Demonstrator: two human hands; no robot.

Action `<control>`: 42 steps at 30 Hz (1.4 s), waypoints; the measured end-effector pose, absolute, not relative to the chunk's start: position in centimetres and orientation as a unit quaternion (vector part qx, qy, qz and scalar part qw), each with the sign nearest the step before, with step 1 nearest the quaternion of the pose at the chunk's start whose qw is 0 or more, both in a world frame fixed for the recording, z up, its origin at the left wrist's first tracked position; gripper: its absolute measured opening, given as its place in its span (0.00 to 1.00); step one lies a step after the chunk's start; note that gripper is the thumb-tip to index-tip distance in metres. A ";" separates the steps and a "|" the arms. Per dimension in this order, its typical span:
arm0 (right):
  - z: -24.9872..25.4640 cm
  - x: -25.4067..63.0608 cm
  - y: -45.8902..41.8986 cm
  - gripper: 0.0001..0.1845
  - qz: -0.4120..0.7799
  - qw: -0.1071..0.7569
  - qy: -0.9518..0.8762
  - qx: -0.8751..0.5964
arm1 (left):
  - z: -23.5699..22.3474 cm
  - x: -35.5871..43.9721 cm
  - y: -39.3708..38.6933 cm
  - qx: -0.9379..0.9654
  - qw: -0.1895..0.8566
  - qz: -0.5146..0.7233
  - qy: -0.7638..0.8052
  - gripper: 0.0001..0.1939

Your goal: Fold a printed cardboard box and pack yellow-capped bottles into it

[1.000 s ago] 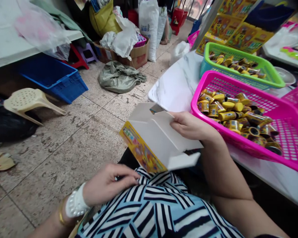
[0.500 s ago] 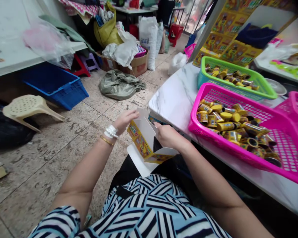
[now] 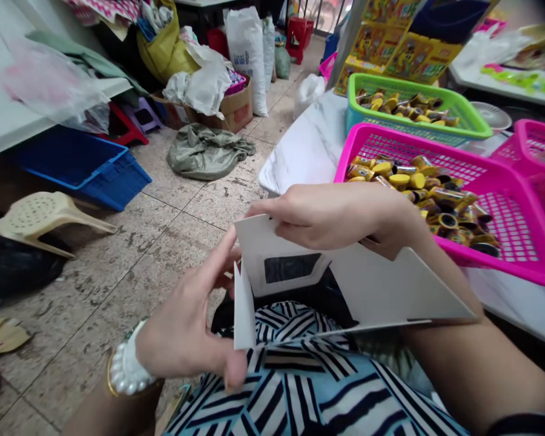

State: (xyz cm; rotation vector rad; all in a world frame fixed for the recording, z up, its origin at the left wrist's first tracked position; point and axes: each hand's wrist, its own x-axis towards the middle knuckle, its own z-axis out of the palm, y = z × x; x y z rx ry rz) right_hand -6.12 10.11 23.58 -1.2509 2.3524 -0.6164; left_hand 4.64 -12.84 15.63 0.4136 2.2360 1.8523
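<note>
A folded cardboard box (image 3: 381,284) with a white inside is held open in front of my striped shirt. Window cut-outs show in its walls, and the shirt is visible through its open body. My left hand (image 3: 191,321), with a pearl bracelet at the wrist, spans the box's left end, thumb at the near side and fingers at the far side. Reaching over the top, my right hand (image 3: 336,215) is bent and grips the upper edge of the far wall. Some of its fingertips are hidden behind the card.
On the marble-look table (image 3: 295,145) to the right stand a pink basket (image 3: 504,175) and a green basket (image 3: 475,124), both holding small yellow tubs. A plastic stool (image 3: 36,212), a blue crate (image 3: 122,181) and a grey-green sack (image 3: 204,151) are on the floor.
The box has been turned and raised closer to me, so its white inside now faces up instead of its printed yellow side. Both hands have come nearer, the right now over the top edge.
</note>
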 end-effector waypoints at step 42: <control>6.6 -6.6 14.8 0.48 -0.314 0.334 0.863 -0.211 | 10.7 -6.9 -8.8 0.298 0.269 0.272 0.875 0.21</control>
